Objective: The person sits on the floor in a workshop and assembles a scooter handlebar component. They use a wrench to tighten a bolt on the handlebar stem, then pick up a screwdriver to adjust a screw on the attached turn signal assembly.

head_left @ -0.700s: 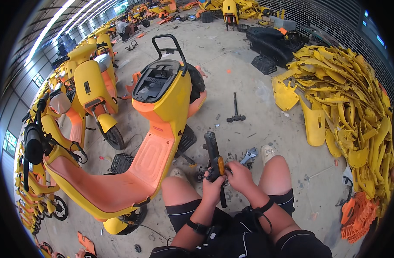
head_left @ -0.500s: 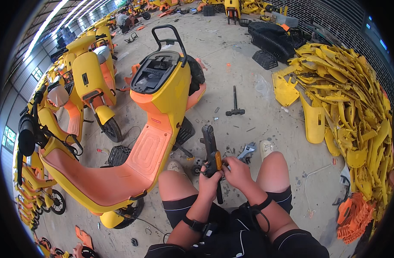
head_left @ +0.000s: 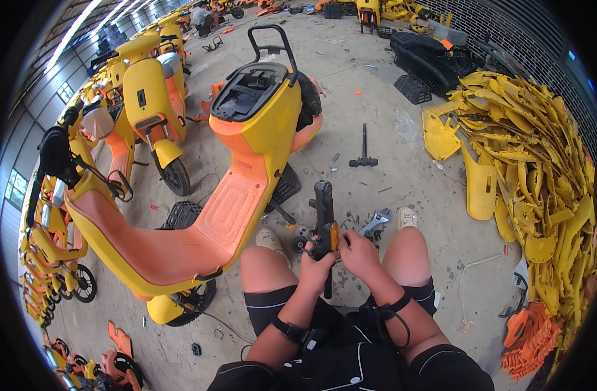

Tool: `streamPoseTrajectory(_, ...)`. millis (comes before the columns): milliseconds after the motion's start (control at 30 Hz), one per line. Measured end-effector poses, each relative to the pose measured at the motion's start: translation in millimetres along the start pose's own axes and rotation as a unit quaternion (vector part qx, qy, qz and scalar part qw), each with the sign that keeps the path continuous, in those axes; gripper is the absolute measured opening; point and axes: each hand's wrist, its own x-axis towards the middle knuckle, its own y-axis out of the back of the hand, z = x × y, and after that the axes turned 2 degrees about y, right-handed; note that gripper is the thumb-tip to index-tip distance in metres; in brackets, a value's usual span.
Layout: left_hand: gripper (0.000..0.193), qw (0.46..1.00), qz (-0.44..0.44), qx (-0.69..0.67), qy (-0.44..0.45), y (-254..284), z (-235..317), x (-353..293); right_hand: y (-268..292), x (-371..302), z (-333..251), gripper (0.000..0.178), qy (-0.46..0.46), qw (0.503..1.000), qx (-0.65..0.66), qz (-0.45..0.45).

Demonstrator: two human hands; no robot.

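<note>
My left hand (head_left: 316,260) is wrapped around a long black bar-shaped part (head_left: 324,203) with an orange piece (head_left: 333,236) on its side. The part stands nearly upright between my knees, and its lower end shows below my hand. At the orange piece, my right hand (head_left: 359,255) is closed in a pinch; whatever lies between its fingertips is too small to make out. An adjustable wrench (head_left: 377,220) lies on the floor beyond my right hand. To my left stands a yellow and orange scooter (head_left: 181,251) with its seat off.
A black T-shaped metal part (head_left: 363,158) lies ahead on the concrete floor, among scattered small bits. A heap of yellow panels (head_left: 526,156) rises at the right, with stacked orange pieces (head_left: 530,339) nearer. More scooters (head_left: 148,111) line the left; a person (head_left: 202,18) crouches far off.
The whole view has shifted slightly, so the scooter and floor things sit farther right. My left hand keeps its hold on the black part; my right hand stays at the orange piece.
</note>
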Motion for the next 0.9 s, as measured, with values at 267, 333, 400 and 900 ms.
streamPoseTrajectory(267,0.032,1.000,-0.024,0.015,-0.011,1.4,3.9,-9.3,1.0,-12.3,2.6,0.028,0.024,0.999,0.035,-0.010)
streamPoseTrajectory(333,0.030,0.999,-0.016,0.015,-0.031,-1.2,6.6,-6.1,-1.2,-10.5,1.2,0.029,0.026,1.000,0.016,0.009)
streamPoseTrajectory(400,0.029,0.999,-0.028,0.017,-0.028,-3.7,11.4,-5.9,3.0,-7.7,0.9,0.030,0.011,1.000,0.013,0.004)
streamPoseTrajectory(900,0.046,0.999,-0.031,-0.008,-0.044,-15.2,17.4,12.4,17.2,13.1,7.3,0.021,0.087,0.986,0.143,0.019)
